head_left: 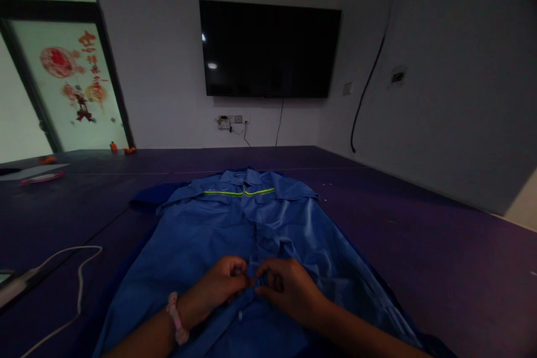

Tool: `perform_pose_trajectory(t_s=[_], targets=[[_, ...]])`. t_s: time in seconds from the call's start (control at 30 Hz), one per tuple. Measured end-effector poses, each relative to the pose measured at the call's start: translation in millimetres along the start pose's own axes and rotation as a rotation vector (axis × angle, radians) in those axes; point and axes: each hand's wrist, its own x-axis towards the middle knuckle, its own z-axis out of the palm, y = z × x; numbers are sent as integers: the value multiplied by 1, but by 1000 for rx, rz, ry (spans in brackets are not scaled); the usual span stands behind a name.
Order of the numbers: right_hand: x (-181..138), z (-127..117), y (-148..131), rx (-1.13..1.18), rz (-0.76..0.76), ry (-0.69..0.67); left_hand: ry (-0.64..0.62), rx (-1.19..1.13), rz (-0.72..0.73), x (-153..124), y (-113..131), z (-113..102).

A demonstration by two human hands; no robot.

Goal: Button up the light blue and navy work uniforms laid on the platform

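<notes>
A blue short-sleeved work shirt [201, 229] lies spread on the purple table, its collar at the far end and a yellow-green stripe across the chest. My left hand [226, 279] pinches the front placket near the shirt's middle line. Facing it, my right hand [287, 288] grips the placket's other edge between thumb and fingertips. The fingertips of both hands almost meet, and whatever button sits between them is hidden. A small pale button [240, 316] shows just below on the cloth. Around my left wrist is a pink hair tie [177, 319].
A white cable [79, 279] runs over the purple table [440, 251] at the left, beside a device at the edge. Small orange objects [129, 150] stand at the far left. A television [271, 50] hangs on the wall, and a black cable [369, 84] dangles at the right.
</notes>
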Motion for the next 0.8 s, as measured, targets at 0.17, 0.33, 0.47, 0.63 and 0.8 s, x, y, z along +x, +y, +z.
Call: perform_pose_trajectory(t_s=[0.17,0.33,0.47,0.63,0.8], targets=[[0,1,0,15,-7,-3,0,-4,-14,-1,1,0],[-1,0,0,-15,-44,8,15,-24,-23,-4,5,1],[-1,0,1,-16,-37,3,48,-28,-47,-5,8,3],[-2,1,2,-23,-64,10,29,-19,-49,-4,7,3],[-3,3,3,-75,-137,22,-6,9,-43,-1,5,2]])
